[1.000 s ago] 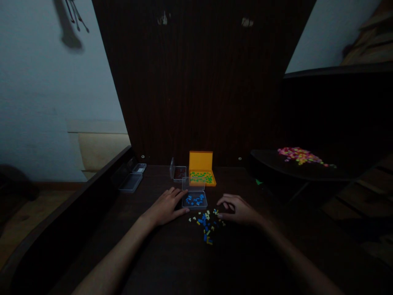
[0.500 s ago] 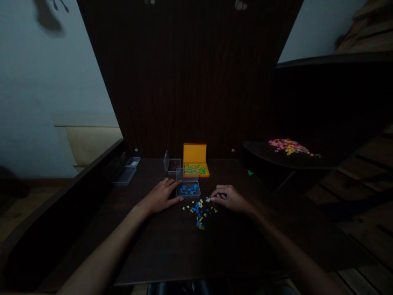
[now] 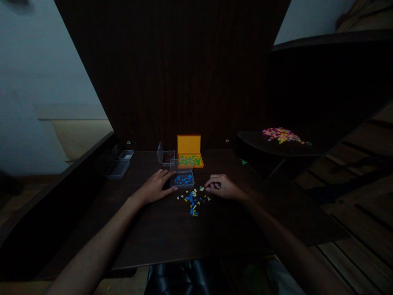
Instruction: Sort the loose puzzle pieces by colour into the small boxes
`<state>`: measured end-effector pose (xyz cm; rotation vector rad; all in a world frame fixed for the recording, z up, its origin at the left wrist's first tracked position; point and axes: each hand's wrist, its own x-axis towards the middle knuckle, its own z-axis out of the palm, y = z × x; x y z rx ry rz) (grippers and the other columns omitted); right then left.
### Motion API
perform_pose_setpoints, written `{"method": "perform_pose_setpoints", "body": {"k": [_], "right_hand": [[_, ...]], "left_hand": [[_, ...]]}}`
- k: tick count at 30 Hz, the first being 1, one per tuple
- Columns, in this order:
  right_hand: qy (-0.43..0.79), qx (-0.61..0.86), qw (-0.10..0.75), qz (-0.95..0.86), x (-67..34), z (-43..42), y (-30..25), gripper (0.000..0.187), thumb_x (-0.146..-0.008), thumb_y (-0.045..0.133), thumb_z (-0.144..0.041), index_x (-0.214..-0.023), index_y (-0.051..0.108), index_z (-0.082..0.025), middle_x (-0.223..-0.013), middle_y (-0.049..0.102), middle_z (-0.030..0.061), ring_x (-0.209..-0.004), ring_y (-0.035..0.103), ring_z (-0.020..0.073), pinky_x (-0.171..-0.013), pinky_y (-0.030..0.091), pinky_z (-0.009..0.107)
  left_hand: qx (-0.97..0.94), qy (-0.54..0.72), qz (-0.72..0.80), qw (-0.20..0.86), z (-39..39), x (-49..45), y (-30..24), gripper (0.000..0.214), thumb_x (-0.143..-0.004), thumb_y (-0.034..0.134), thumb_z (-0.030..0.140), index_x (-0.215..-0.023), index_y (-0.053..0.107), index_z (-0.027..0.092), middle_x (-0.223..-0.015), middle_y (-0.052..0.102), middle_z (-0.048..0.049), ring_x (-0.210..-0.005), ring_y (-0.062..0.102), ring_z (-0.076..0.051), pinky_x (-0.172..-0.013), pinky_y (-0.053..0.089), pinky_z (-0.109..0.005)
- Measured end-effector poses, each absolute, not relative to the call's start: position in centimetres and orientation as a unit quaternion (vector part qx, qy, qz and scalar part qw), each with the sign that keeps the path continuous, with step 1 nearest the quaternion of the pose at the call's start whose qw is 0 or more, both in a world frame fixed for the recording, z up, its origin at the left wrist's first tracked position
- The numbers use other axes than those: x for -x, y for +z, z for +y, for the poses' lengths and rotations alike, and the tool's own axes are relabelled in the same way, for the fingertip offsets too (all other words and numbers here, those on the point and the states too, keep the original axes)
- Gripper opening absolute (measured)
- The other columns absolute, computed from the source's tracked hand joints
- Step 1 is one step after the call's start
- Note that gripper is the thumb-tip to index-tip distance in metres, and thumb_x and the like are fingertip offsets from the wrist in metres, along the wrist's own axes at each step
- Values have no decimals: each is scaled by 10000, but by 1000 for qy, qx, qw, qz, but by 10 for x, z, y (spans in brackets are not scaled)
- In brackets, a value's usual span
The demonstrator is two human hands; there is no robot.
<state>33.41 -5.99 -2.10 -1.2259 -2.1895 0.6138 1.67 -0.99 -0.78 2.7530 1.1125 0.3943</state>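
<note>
Small blue bricks fill part of a clear plastic box [image 3: 182,185], whose lid stands raised at the back. My left hand [image 3: 157,186] lies at the box's left side with fingers spread, the thumb near its front corner. In front of the box is a loose pile of small blue, cream and yellow bricks [image 3: 193,200]. At the pile's upper right edge my right hand [image 3: 223,187] is closed, thumb and forefinger close together beside a few cream bricks [image 3: 202,189]. Whatever is between those fingertips is too small and dark to make out.
Behind stands an open orange case [image 3: 189,144] with green pieces, beside a clear box of dark pieces [image 3: 168,157]. Further left lies another open clear box [image 3: 118,169]. A heap of colourful beads [image 3: 282,134] sits on the right shelf [image 3: 254,141]. A green scrap [image 3: 244,162] lies nearby.
The camera view has tilted down slightly, so everything sits higher and further left in the picture. Relative to the box and bricks, both hands are nearly where they were.
</note>
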Motion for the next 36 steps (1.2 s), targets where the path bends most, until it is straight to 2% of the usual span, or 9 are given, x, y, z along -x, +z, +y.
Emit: {"method": "perform_pose_setpoints", "body": {"k": [5,9,13,18,36], "right_hand": [[221,438,283,-824,-332,-61,-21,214,-834,627,-229,-998,744,-156,-741,555,15,-612,504,109,-559,399,223],[209,422,282,-836,-329,-61,-22,231,-874,602,-241,-1044,747,-185,-799,557,23,-630,501,106,-583,404,229],[184,411,262,-853,-325,-62,-21,204,-896,585,-249,-998,755,-198,-815,563,29,-695,532,120,-647,416,245],[188,406,251,-858,-323,-65,-16,159,-890,586,-254,-896,721,-171,-786,566,28,-638,510,115,-599,396,237],[174,409,228,-866,-325,-63,-17,174,-892,579,-245,-982,709,-173,-810,580,31,-684,534,123,-623,407,236]], "left_hand": [[-916,129,372,69,-11,-17,-7,621,-931,467,586,-1406,462,186,-1277,566,-118,-1189,506,-287,-1050,410,-436],[-917,125,371,70,-10,-17,-9,629,-936,454,590,-1412,455,178,-1283,562,-121,-1190,504,-286,-1055,402,-430],[-919,123,369,65,-11,-17,-9,638,-937,445,594,-1422,445,179,-1275,565,-124,-1182,507,-292,-1042,407,-430],[-918,104,375,79,-14,-17,-4,663,-939,441,589,-1433,431,147,-1273,566,-141,-1170,507,-303,-1029,408,-435],[-923,122,359,60,-13,-17,-6,622,-949,431,578,-1432,428,185,-1268,565,-124,-1167,503,-286,-1023,409,-415]]}}
